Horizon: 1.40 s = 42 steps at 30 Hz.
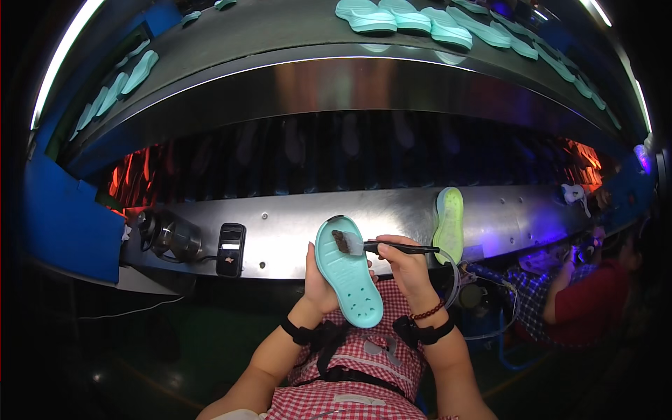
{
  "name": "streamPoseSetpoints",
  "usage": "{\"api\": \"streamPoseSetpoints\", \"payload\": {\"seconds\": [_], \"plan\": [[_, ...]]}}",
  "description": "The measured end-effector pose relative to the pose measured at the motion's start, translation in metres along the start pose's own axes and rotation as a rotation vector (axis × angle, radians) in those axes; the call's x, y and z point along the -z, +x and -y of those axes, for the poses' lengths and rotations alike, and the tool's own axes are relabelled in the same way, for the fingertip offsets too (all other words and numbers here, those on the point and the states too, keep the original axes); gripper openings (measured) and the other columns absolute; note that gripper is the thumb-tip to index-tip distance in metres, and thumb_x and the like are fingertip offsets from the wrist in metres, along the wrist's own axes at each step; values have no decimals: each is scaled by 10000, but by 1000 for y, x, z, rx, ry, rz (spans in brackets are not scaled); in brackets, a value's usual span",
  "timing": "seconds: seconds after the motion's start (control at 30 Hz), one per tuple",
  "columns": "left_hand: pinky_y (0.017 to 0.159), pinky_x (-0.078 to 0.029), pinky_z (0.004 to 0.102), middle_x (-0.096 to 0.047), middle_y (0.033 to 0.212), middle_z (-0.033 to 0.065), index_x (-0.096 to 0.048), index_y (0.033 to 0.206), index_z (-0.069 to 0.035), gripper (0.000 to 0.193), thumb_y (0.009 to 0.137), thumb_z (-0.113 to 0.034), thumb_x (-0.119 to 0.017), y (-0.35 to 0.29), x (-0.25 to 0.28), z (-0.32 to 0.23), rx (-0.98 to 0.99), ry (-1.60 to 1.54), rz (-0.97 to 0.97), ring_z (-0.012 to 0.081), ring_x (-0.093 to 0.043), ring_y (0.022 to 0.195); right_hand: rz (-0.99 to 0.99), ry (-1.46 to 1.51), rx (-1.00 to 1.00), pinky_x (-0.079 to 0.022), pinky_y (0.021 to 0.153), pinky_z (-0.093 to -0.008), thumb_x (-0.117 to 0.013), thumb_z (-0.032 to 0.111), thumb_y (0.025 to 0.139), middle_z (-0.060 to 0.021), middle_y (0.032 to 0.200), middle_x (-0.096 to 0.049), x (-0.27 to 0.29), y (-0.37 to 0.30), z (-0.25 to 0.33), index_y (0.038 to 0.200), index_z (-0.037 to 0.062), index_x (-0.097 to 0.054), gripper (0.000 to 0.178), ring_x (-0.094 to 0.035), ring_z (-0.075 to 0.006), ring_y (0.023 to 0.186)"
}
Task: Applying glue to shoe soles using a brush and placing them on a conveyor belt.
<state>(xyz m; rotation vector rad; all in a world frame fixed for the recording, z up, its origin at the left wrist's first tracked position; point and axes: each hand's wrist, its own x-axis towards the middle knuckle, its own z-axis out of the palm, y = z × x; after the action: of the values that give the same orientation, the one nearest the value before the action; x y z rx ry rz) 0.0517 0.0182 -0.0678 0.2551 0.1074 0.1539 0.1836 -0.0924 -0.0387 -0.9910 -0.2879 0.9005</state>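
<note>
My left hand (320,285) grips a turquoise shoe sole (348,276) along its left edge, with the inner face turned up. Small dark holes dot the end of the sole nearer to me. My right hand (408,271) is closed around the black handle of a brush (399,247), from whose end a clear tube runs down to the right. The brush's dark bristles touch the upper part of the sole. On the metal ledge beyond my right hand lies a yellow-green sole (450,225).
Left on the metal ledge (294,210) are a dark transparent jug (173,236) and a phone-like black device (230,250). Several turquoise soles (448,29) rest on the belt (280,31) above. Orange glowing heaters (133,176) flank the dark slot. A person in red (591,297) sits at far right.
</note>
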Motion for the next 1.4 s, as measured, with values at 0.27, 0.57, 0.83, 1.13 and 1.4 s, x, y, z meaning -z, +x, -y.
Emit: {"api": "streamPoseSetpoints", "payload": {"seconds": [0.27, 0.57, 0.83, 1.13, 1.4], "plan": [[875, -415, 363, -523, 1068, 93, -451, 1157, -97, 658, 859, -621, -188, 11, 2, 16, -306, 250, -400, 224, -507, 998, 177, -915, 552, -473, 662, -277, -652, 61, 713, -130, 805, -643, -38, -14, -4, 934, 19, -643, 225, -611, -210, 708], [748, -491, 395, -585, 954, 158, -487, 1120, -26, 771, 835, -644, -127, -9, -13, -22, -238, 198, -198, 248, -576, 861, 518, -785, 173, -483, 652, -266, -664, 70, 737, -96, 788, -651, -26, -39, 48, 932, 25, -659, 200, -612, -147, 719], [881, -434, 422, -528, 1128, 150, -423, 1231, -57, 750, 827, -644, -186, -4, -28, -6, -180, 37, -48, 293, -544, 977, 522, -594, 226, -477, 694, -226, -670, 38, 747, -91, 855, -653, -44, -35, 44, 954, 13, -652, 210, -605, -117, 770], [808, -465, 404, -589, 946, 167, -480, 1137, -34, 772, 826, -646, -126, 0, -35, -6, -201, 143, -171, 287, -577, 866, 520, -762, 215, -476, 740, -220, -639, 50, 781, -78, 884, -652, -33, -39, 49, 973, 11, -643, 196, -599, -113, 822], [796, -469, 412, -591, 945, 173, -482, 1142, -35, 805, 810, -665, -107, -2, -34, -2, -234, 151, -221, 293, -583, 868, 373, -579, 116, -487, 710, -232, -627, -15, 762, -117, 876, -651, -30, -44, 48, 953, -35, -635, 192, -612, -137, 779]]}}
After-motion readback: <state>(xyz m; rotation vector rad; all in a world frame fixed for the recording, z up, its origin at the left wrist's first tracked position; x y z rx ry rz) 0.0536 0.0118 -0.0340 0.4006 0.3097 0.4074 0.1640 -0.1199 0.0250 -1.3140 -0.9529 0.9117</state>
